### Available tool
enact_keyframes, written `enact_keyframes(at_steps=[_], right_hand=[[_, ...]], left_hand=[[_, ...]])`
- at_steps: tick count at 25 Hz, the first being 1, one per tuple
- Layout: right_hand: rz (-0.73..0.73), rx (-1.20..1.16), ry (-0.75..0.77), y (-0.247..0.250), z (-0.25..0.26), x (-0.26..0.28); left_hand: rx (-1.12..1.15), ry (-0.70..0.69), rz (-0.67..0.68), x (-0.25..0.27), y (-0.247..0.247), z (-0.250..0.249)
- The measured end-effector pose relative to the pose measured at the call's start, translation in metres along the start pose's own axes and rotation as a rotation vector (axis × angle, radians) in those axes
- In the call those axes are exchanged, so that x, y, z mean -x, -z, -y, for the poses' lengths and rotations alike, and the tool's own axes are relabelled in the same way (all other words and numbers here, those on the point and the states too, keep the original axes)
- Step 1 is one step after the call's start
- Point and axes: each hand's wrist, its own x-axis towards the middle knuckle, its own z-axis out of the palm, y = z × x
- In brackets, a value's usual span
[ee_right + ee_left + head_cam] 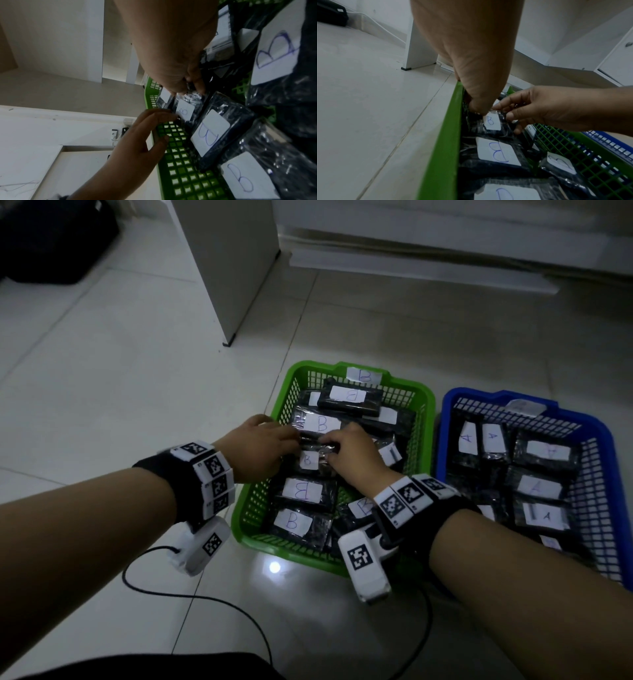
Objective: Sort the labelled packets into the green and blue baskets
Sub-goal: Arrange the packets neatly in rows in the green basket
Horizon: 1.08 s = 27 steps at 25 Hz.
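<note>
A green basket (244, 529) holds several black packets with white B labels. A blue basket (442, 426) to its right holds several packets labelled A. Both my hands are inside the green basket on one small B packet (307, 460) near its left wall. My left hand (294, 447) pinches the packet's left end. My right hand (329, 454) pinches its crinkled right end. The left wrist view has the left fingertips (478, 110) curled onto the packet (491, 121). In the right wrist view my right hand (192, 88) grips the same packet (185, 111) between thumb and finger.
The baskets sit side by side on a pale tiled floor (120, 378). A white furniture panel (229, 268) stands behind the green basket, and a low white cabinet base (428, 268) runs along the back. A black cable (205, 597) loops on the floor near my left arm.
</note>
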Motion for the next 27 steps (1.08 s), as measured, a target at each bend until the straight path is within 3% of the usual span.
enact_keyframes(at_steps=[2, 4, 6, 8, 11, 13, 15, 18, 20, 22, 27], right_hand=[[-0.045, -0.041, 0.008, 0.008, -0.006, -0.001], [-0.191, -0.076, -0.018, 0.017, -0.010, -0.006], [-0.182, -0.084, -0.051, 0.023, -0.012, -0.010], [-0.092, -0.066, -0.052, 0.026, -0.012, -0.013], [-0.110, -0.084, -0.107, 0.052, -0.020, -0.015], [-0.029, 0.129, -0.076, 0.068, -0.031, -0.011], [0.144, 0.425, 0.004, 0.073, -0.038, 0.000], [0.172, 0.668, 0.140, 0.063, -0.049, 0.016], [0.118, 0.769, 0.226, 0.056, -0.054, 0.022], [0.079, 0.823, 0.269, 0.052, -0.056, 0.024], [0.138, 0.889, 0.276, 0.059, -0.051, 0.021]], left_hand=[[-0.009, -0.005, -0.040, -0.002, -0.003, 0.001], [0.020, 0.001, -0.119, -0.007, -0.002, 0.002], [0.054, 0.002, -0.185, -0.016, -0.001, 0.001], [0.064, 0.005, -0.156, -0.024, -0.003, 0.001], [0.051, 0.027, -0.061, -0.034, -0.010, 0.000], [0.053, 0.031, -0.111, -0.037, -0.008, -0.001], [0.079, -0.005, -0.204, -0.040, -0.002, -0.007], [0.131, -0.240, -0.273, -0.045, 0.001, -0.020], [0.236, -0.316, -0.182, -0.047, 0.000, -0.032], [0.325, -0.300, -0.073, -0.046, -0.003, -0.042], [0.266, -0.313, 0.224, -0.037, -0.007, -0.050]])
